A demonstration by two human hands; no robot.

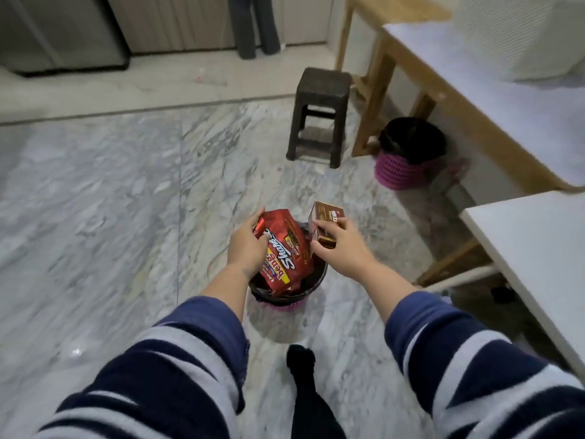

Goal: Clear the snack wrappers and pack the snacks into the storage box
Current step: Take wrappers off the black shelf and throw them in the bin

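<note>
My left hand (248, 245) grips a large red snack wrapper (285, 251) by its left edge. The wrapper's lower end dips into a small pink waste basket with a black liner (285, 299) on the marble floor right in front of me. My right hand (340, 250) holds a small brown snack box (324, 221) just above the basket's right rim. Both arms wear navy and white striped sleeves. The storage box is not in view.
A dark plastic stool (319, 115) stands farther back. A second pink basket with a black liner (408, 153) sits under a wooden-framed table (459, 99) at right. A white table corner (522, 236) juts in near my right arm. My dark-socked foot (300, 359) is just behind the basket.
</note>
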